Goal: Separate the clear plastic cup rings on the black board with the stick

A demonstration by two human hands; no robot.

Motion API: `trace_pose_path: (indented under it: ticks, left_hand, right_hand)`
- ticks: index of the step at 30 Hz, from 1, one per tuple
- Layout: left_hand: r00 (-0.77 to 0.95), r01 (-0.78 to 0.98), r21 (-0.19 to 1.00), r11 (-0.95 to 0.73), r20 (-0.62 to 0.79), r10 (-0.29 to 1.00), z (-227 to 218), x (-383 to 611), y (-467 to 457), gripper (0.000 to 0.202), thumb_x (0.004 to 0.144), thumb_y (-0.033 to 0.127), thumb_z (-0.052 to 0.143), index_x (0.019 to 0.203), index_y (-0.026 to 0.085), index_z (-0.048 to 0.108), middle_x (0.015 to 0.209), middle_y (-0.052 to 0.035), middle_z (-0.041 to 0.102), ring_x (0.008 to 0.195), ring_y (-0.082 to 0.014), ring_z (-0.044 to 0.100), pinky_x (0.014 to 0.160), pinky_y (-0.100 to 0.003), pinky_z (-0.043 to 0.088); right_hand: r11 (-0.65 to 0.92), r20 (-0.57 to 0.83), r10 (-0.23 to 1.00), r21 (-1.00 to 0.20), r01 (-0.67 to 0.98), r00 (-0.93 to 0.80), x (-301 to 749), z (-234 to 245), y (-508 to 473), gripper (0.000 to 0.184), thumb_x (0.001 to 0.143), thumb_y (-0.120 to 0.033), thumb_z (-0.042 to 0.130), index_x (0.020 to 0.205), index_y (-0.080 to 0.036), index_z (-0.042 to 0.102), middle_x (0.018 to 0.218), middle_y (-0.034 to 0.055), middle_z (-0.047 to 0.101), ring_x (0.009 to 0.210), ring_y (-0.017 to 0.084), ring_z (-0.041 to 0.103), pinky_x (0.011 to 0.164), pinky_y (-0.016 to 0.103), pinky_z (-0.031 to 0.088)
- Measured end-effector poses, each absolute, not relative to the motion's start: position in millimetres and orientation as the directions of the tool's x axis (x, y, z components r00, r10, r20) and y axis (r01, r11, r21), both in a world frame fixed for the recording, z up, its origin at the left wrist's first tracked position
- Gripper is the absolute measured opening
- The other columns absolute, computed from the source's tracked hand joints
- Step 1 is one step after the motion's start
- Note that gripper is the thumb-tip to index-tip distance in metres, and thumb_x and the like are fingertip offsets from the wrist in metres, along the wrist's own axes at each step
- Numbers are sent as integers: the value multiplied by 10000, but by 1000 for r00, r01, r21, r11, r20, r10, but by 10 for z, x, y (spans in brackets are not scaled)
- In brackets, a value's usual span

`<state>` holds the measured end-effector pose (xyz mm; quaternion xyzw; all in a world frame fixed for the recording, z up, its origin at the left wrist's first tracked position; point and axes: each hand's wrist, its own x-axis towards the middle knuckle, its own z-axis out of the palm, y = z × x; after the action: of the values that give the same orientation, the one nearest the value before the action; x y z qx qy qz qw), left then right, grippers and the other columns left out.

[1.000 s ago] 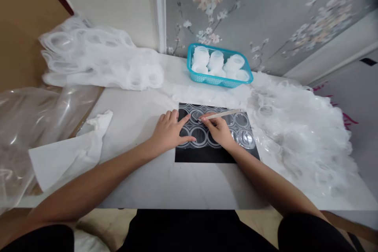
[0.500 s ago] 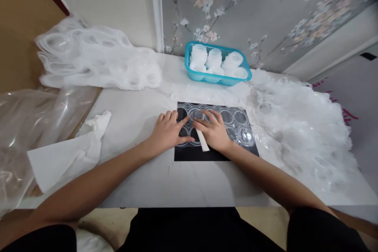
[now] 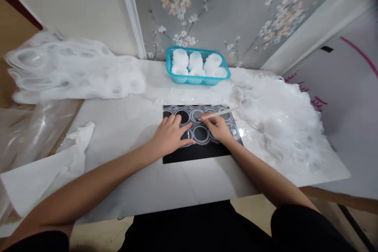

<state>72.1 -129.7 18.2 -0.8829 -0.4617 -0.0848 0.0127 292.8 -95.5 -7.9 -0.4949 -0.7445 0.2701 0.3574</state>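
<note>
A clear plastic sheet with round ring shapes lies over a black mat on the white table. My left hand rests on the left part of the sheet, thumb and fingers spread. Pinched in my right hand is a thin, flat white stick, its far end pointing up to the right. The fingertips of that hand are at a ring in the upper middle of the sheet; the stick's lower tip is partly hidden by them.
A turquoise basket of white ring stacks stands at the back. Cut plastic sheeting is heaped at right, and more ring-holed sheets are piled back left. Crumpled white paper and clear film lie at left.
The white stick has swung from pointing down toward me to pointing up and right in my right hand. My left hand stays spread on the sheet. The camera view has shifted.
</note>
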Motion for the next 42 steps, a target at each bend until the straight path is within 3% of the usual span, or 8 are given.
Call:
trace_pose_path:
  ticks: [5, 11, 16, 22, 30, 35, 39, 42]
  left_hand:
    - [587, 799, 67, -597, 127, 800, 113, 902, -1310, 667, 813, 714, 363, 1285, 283, 556, 991, -102, 498, 928, -258, 443, 783, -347, 323]
    - [623, 771, 102, -628, 81, 778, 130, 867, -1243, 755, 723, 782, 427, 1212, 241, 620, 949, -96, 503, 912, -258, 447, 779, -343, 336]
    - [657, 742, 107, -662, 85, 749, 239, 943, -1166, 740, 747, 790, 375, 1088, 216, 694, 926, -85, 513, 902, -244, 457, 776, -333, 339]
    - [677, 714, 76, -696, 176, 715, 173, 1305, -1082, 650, 852, 680, 340, 1243, 228, 596, 962, -96, 527, 887, -235, 471, 761, -330, 331]
    - [676, 720, 89, -688, 130, 725, 82, 1416, -1044, 637, 858, 665, 337, 1240, 229, 602, 912, -97, 507, 880, -242, 467, 759, -331, 336]
    - [683, 714, 99, -693, 125, 720, 85, 1424, -1042, 658, 849, 678, 339, 1230, 213, 608, 895, -96, 507, 883, -245, 460, 766, -333, 338]
    - [711, 689, 91, -719, 107, 694, 120, 1446, -1021, 732, 784, 742, 391, 1164, 173, 649, 889, -103, 523, 899, -259, 464, 753, -337, 336]
    - [734, 667, 78, -741, 103, 672, 190, 1477, -992, 762, 741, 784, 404, 1056, 157, 699, 890, -107, 542, 905, -267, 475, 749, -342, 332]
  right_hand:
    - [422, 314, 907, -688, 591, -283, 2913, -121, -972, 275, 919, -350, 493, 833, -219, 718, 927, 48, 744, 1052, 253, 615, 918, 403, 472]
    - [591, 425, 786, -306, 746, -449, 2931, 26, -875, 184, 878, -210, 537, 965, -268, 688, 1021, 42, 730, 1223, 305, 479, 1067, 548, 254]
    - [355, 556, 831, -553, 754, 17, 3293, 190, -569, 313, 956, -281, 381, 922, -202, 682, 1000, 88, 710, 1040, 256, 600, 946, 453, 415]
    - [342, 314, 937, -725, 598, -155, 3434, -87, -917, 323, 923, -397, 456, 842, -206, 703, 921, 53, 728, 993, 228, 642, 891, 369, 488]
    - [346, 318, 936, -757, 555, -150, 3433, -119, -891, 322, 915, -395, 475, 751, -228, 696, 888, 29, 744, 1011, 222, 644, 1015, 405, 436]
    - [372, 336, 925, -712, 596, -176, 3401, -160, -965, 301, 920, -355, 477, 749, -230, 690, 903, 34, 745, 1021, 223, 635, 1012, 416, 432]
    - [435, 401, 879, -448, 781, -259, 3443, -58, -894, 171, 895, -265, 518, 884, -261, 689, 956, 32, 736, 1210, 268, 508, 1089, 515, 272]
    - [311, 548, 835, -395, 864, -50, 3618, 93, -716, 193, 906, -252, 480, 904, -243, 672, 982, 63, 719, 1186, 282, 510, 1086, 550, 227]
